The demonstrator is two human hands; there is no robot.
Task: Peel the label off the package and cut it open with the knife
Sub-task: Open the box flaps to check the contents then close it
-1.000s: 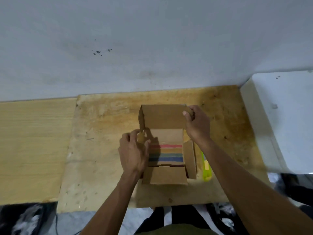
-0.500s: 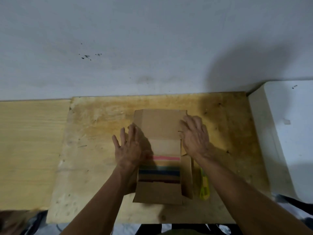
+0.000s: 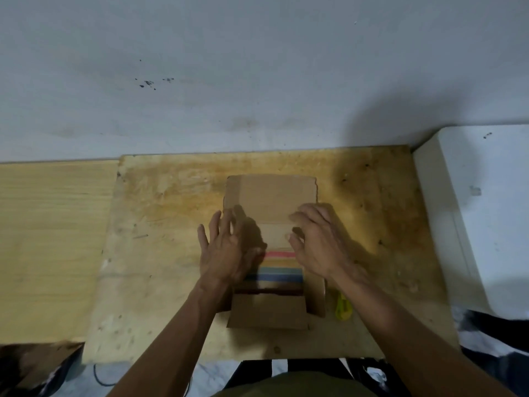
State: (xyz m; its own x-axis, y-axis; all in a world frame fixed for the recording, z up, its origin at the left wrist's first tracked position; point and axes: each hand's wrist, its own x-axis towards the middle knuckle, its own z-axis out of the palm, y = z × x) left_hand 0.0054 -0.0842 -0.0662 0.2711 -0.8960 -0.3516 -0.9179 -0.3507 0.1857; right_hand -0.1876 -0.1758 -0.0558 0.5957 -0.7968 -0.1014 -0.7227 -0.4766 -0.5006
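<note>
Neither grip holds anything: left hand [image 3: 229,250] and right hand [image 3: 320,242] spread flat over the open cardboard box [image 3: 272,196]; knife [image 3: 342,306] alongside.

We're looking at a makeshift work spot, prob. a home or small workshop corner: a stained, scuffed plywood board [image 3: 171,224] serves as the bench, butted against a paler wood panel [image 3: 51,239] at its left edge. A plain grey-white wall [image 3: 257,67] w/ dark specks and smudges runs along the far edge, and a white block-like unit [image 3: 486,210] stands at the right edge.
</note>
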